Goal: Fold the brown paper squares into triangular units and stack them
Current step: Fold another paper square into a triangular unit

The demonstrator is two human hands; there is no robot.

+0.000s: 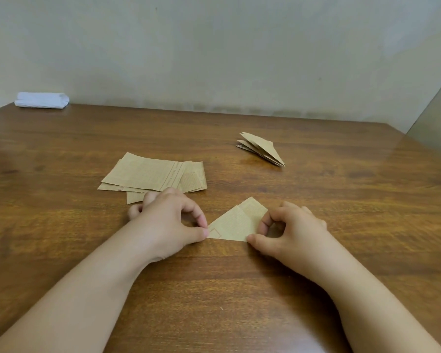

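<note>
1. Pinching opposite corners of the folded paper near the desk's front edge, the left hand and right hand both grip it.
2. Risk: its layers look offset, so creasing now could lock in a crooked triangle.
3. Thin printed brown squares lie mid-desk; the folded stack, springy, fans open toward the back right corner.

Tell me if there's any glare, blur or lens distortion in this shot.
Head view: soft glare sheens the wooden table at its far right and far left; wide-angle bending curves the table's back edge; the folded paper triangle and both hands look sharp; shadows under the stack of folded triangles are faint.
</note>
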